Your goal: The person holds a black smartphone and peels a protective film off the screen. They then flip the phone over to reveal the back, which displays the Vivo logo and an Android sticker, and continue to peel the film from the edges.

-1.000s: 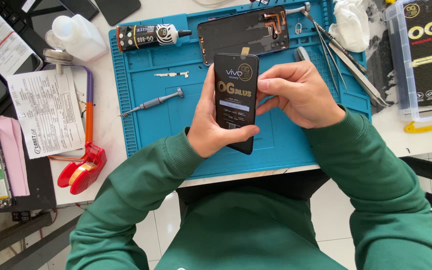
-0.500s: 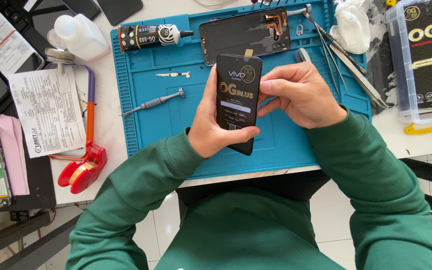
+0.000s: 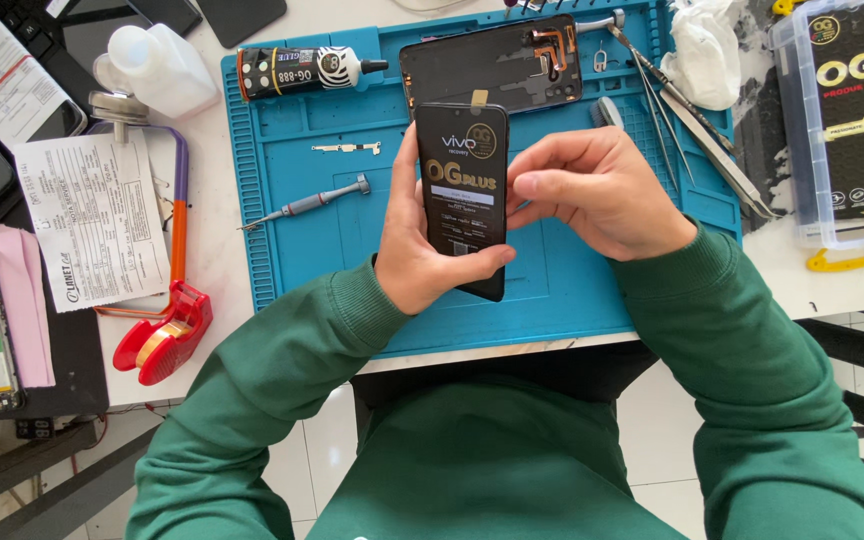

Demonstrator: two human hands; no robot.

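Left hand (image 3: 414,250) grips the screen (image 3: 465,195) above the blue mat (image 3: 332,250); right hand (image 3: 602,190) fingers (image 3: 542,165) pinch its right edge.

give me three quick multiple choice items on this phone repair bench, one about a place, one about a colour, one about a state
1. Where does the screwdriver lie?
A. on the blue mat
B. on the paper form
C. in the plastic box

2. What colour is the tape dispenser?
A. green
B. red
C. white

3. How is the black screen panel held?
A. flat on the mat, untouched
B. in the right hand alone
C. gripped in the left hand, right hand at its edge

Answers:
1 A: it rests on the mat, left of the hands.
2 B: its body is red, left of the mat.
3 C: the left hand wraps around it while the right hand has fingertips at its right edge.
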